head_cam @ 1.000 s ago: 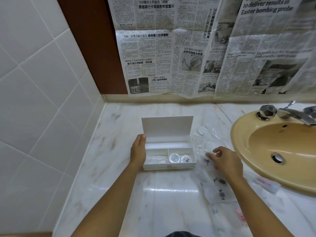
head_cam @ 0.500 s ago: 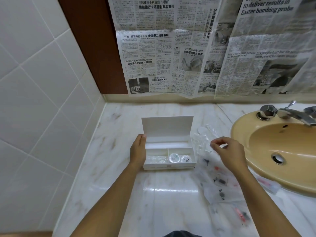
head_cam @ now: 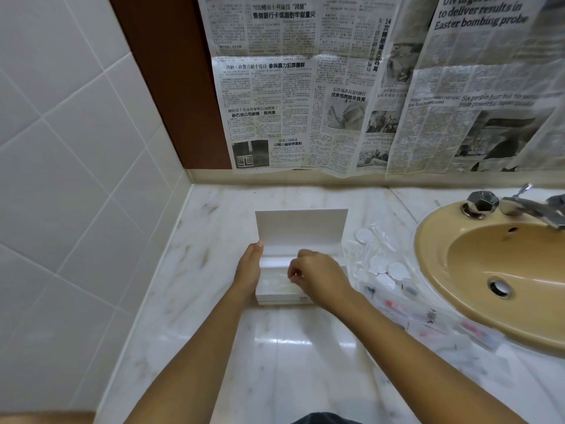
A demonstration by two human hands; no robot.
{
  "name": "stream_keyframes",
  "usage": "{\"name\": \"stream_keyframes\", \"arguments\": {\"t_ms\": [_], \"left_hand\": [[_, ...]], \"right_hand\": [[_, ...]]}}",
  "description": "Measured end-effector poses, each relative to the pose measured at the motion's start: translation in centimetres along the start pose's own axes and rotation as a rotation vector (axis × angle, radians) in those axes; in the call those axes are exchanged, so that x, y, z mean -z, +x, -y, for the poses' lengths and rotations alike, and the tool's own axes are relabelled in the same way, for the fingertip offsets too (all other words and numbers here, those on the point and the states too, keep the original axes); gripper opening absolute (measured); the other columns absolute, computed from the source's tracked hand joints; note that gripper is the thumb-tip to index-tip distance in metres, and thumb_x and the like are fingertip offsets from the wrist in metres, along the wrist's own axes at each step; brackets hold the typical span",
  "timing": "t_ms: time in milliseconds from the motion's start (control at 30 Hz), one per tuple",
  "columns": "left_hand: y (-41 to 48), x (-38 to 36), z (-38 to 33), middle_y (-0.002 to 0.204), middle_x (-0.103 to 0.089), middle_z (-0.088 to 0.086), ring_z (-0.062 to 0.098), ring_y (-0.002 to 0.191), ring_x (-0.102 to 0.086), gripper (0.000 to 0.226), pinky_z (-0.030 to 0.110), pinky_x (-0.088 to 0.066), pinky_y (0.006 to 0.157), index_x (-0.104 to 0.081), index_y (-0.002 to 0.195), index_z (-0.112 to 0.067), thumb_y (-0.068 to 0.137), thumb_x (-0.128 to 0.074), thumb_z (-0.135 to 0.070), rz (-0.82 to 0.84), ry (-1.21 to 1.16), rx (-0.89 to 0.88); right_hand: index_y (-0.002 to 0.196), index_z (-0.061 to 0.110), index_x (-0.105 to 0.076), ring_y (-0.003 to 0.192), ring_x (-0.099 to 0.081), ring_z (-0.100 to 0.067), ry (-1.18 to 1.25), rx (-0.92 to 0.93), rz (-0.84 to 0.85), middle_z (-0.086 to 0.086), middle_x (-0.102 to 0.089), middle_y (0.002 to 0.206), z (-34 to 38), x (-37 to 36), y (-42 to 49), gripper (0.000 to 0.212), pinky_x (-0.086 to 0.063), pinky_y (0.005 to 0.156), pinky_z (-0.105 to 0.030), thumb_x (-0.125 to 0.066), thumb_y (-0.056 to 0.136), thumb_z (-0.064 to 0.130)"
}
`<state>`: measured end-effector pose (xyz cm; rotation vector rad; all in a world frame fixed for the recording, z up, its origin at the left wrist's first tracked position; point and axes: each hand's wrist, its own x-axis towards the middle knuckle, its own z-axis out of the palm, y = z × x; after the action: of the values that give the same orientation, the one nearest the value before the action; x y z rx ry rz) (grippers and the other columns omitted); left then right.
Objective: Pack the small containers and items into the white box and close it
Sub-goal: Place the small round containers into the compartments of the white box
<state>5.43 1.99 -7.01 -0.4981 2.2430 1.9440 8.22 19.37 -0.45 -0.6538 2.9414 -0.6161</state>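
Fingers of the left hand (head_cam: 249,267) lie straight and together against the left end of the white box (head_cam: 301,228), bracing it. Over the open tray hovers the right hand (head_cam: 319,278), fingers (head_cam: 295,272) curled tight, and what they pinch I cannot tell. Best to lower straight into a free compartment, box kept steady. Round containers (head_cam: 388,272) wait on the desk (head_cam: 305,362), just right of the box.

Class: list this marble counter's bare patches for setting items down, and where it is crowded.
Bare: between the white tiled wall and the open white box; behind its lid; the glossy marble in front. Crowded: clear packets and round white containers beside the yellow basin.
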Motion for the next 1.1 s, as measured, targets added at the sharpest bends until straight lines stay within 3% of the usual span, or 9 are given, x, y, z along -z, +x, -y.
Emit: {"name": "stream_keyframes", "arguments": {"t_ms": [133,267,433,533,633,767,900,1100], "left_hand": [[0.2,0.4,-0.1,0.115,-0.064,-0.008,0.013,0.112,-0.058,0.035,0.032,-0.043,0.098,-0.059,0.12,-0.022,0.104,-0.038,-0.045,0.017,-0.001,0.019],[0.1,0.2,0.2,0.116,-0.064,-0.008,0.012,0.113,-0.058,0.035,0.031,-0.042,0.1,-0.06,0.119,-0.023,0.104,-0.039,-0.045,0.001,-0.006,0.005],[-0.1,0.0,-0.1,0.11,-0.066,-0.002,0.016,0.105,-0.063,0.028,0.033,-0.05,0.092,-0.061,0.108,-0.027,0.104,-0.039,-0.044,0.006,-0.068,0.029],[0.0,0.1,0.3,0.115,-0.065,-0.008,0.013,0.112,-0.06,0.026,0.034,-0.045,0.102,-0.061,0.11,-0.032,0.103,-0.04,-0.045,0.0,-0.061,0.026],[0.1,0.0,0.6,0.119,-0.065,-0.01,0.013,0.117,-0.058,0.027,0.038,-0.041,0.109,-0.062,0.112,-0.033,0.102,-0.042,-0.047,-0.01,-0.052,0.019],[-0.1,-0.1,0.5,0.123,-0.064,-0.006,0.014,0.119,-0.057,0.032,0.039,-0.039,0.111,-0.061,0.12,-0.025,0.103,-0.042,-0.044,-0.019,-0.063,0.015],[-0.2,-0.1,0.4,0.12,-0.065,-0.006,0.015,0.117,-0.058,0.028,0.041,-0.04,0.111,-0.062,0.115,-0.028,0.103,-0.042,-0.043,-0.026,-0.067,0.023],[-0.6,-0.1,0.1,0.118,-0.065,-0.011,0.012,0.118,-0.057,0.03,0.032,-0.04,0.106,-0.063,0.116,-0.028,0.103,-0.041,-0.044,-0.016,-0.071,0.028]], "right_hand": [[0.094,0.018,-0.075,0.089,-0.064,-0.022,-0.038,0.031,0.08,0.0,-0.067,0.097,0.7,-1.6,0.6,0.014,-0.048,0.077,-0.031,-0.063,0.088,0.013],[0.106,0.022,-0.073,0.096,-0.064,-0.017,0.041,0.004,0.038,0.003,-0.071,0.102,0.4,-1.9,0.3,0.02,-0.049,0.081,-0.029,-0.057,0.093,0.02],[0.088,0.023,-0.073,0.078,-0.063,-0.01,0.218,-0.196,-0.238,0.009,-0.07,0.084,-2.7,0.4,-0.5,0.015,-0.053,0.071,-0.032,-0.058,0.09,0.027],[0.087,0.022,-0.072,0.073,-0.061,-0.01,0.277,-0.354,-0.43,0.01,-0.069,0.081,-5.8,1.9,-1.2,0.011,-0.047,0.066,-0.028,-0.061,0.089,0.023],[0.088,0.022,-0.071,0.073,-0.06,-0.013,0.277,-0.494,-0.508,0.006,-0.069,0.085,-9.0,2.3,-1.7,0.01,-0.042,0.064,-0.027,-0.061,0.09,0.022],[0.102,0.022,-0.071,0.082,-0.056,-0.015,0.184,-0.598,-0.35,0.0,-0.063,0.099,-12.3,1.6,-1.9,0.022,-0.039,0.066,-0.028,-0.064,0.089,0.038],[0.113,0.022,-0.069,0.103,-0.059,-0.022,0.115,-0.556,-0.185,-0.003,-0.057,0.115,-13.4,0.3,-1.7,0.042,-0.05,0.077,-0.034,-0.073,0.081,0.048],[0.097,0.017,-0.074,0.095,-0.06,-0.025,0.032,-0.509,-0.187,-0.003,-0.055,0.105,-13.5,-0.6,-1.4,0.016,-0.051,0.075,-0.036,-0.071,0.084,0.026]]}}
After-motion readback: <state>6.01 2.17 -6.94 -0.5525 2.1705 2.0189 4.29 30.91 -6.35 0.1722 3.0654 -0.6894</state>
